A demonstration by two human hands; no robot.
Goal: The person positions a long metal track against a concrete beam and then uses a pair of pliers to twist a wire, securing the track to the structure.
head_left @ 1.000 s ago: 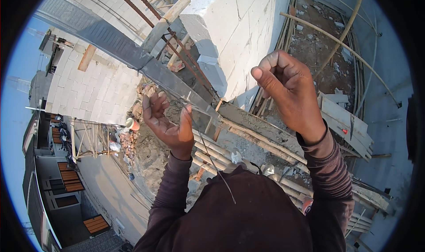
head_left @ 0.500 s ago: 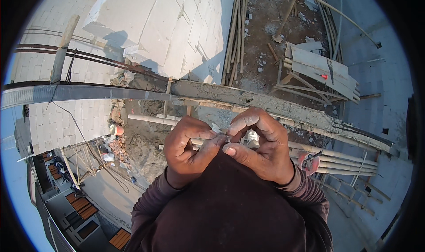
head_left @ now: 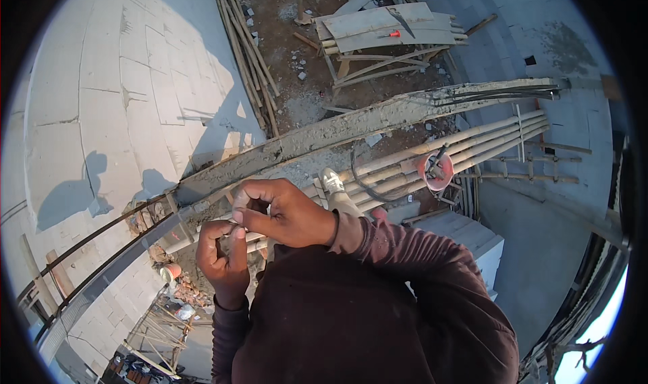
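My left hand (head_left: pixel 225 257) and my right hand (head_left: pixel 290 213) meet in front of my dark sweater (head_left: pixel 337 316), a little left of the middle. Both have thumb and forefinger pinched together, the fingertips almost touching. A tiny pale bit shows between the fingertips, too small to name. The right forearm reaches across from the right. Below the hands, a pale shoe (head_left: pixel 331 180) rests by a bundle of long wooden poles (head_left: pixel 466 148).
A rough wet-looking concrete beam (head_left: pixel 324 129) runs across ahead. A pink bucket (head_left: pixel 435 171) holding tools stands on the poles. Beyond the beam, a handsaw (head_left: pixel 401 22) and a red-handled item (head_left: pixel 394 34) lie on a board platform (head_left: pixel 378 30). A white block wall (head_left: pixel 115 80) rises on the left.
My view has swung to the right, so the beam and platform sit further left. Both hands stay pinched together and now appear lower left, with the right forearm stretched across.
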